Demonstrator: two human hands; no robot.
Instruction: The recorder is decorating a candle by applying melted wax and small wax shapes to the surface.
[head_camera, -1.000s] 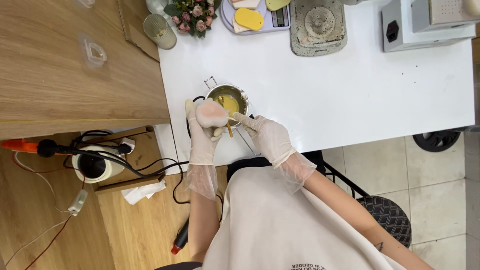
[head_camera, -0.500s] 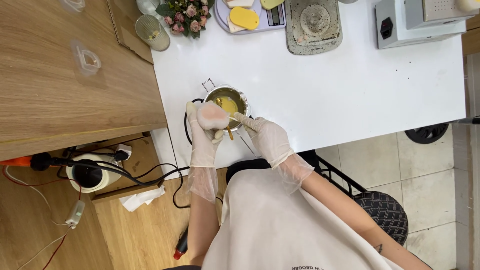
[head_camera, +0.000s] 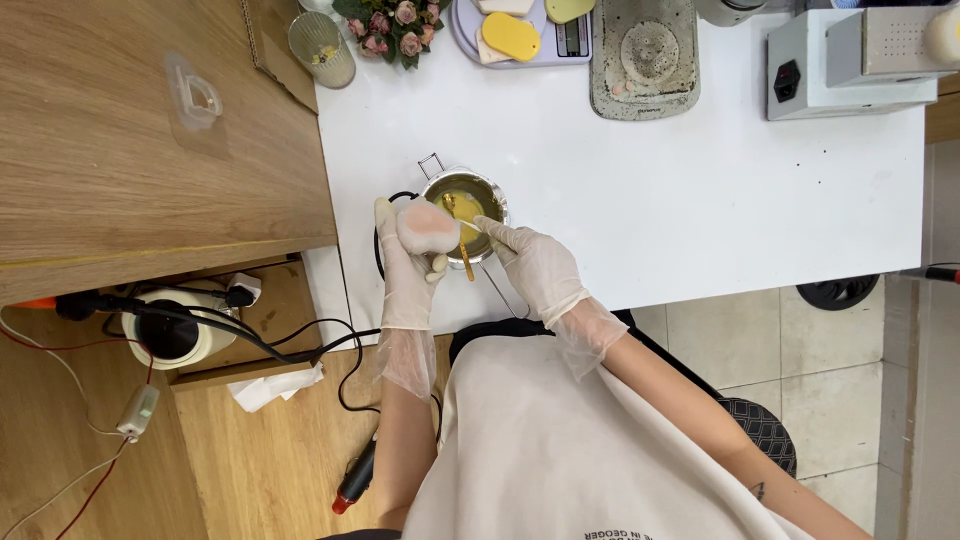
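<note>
A small metal pot (head_camera: 470, 208) of yellow liquid is sitting near the front edge of the white worktop (head_camera: 680, 190). The gloved left hand (head_camera: 415, 255) is closing around a pale rounded lump (head_camera: 428, 226) just beside the pot's rim. The gloved right hand (head_camera: 535, 265) is pinching a thin golden stick (head_camera: 463, 250) dipping into the liquid. Further back are standing a glass (head_camera: 322, 48), pink flowers (head_camera: 390, 25), a scale with a yellow piece (head_camera: 511, 36), a grey stone tray (head_camera: 645, 58) and a white box device (head_camera: 850, 60). Black cables (head_camera: 250, 340) are trailing over the wooden shelf to the left.

— Where does the view sit?
— On the head, looking straight down, fairly high, at the white tabletop (head_camera: 700, 200) — its near edge mid-frame.
— Facing?
— Toward the tabletop's far edge, at the frame's top.
</note>
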